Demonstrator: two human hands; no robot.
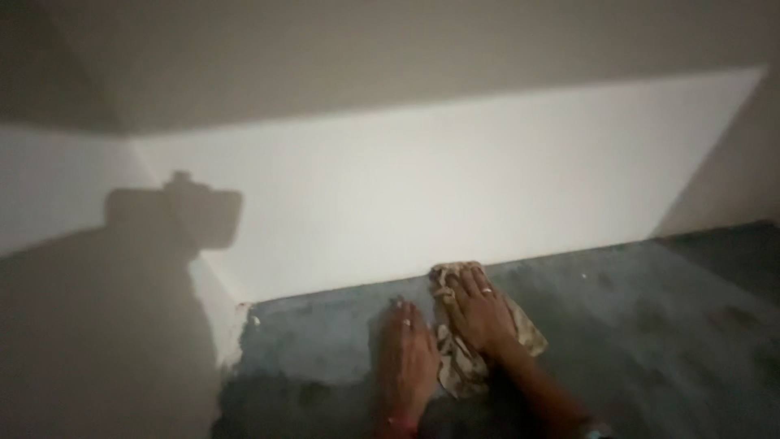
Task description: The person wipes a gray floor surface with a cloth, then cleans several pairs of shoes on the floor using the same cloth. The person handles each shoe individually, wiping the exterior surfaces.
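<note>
Two hands flat on dark floor (650, 325) near white wall (455, 187). Right hand (479, 313) spread open, pressing crumpled beige rag (455, 366), not gripping. Left hand (406, 362) open, empty, just beside rag. Floor looks patchy w/ smudges; wiping seems partly done.

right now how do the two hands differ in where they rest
The right hand lies on the crumpled rag, reaching close to the white wall. The left hand lies flat on the bare grey floor beside the rag, farther from the wall. Both are palm down and wear a ring.
</note>
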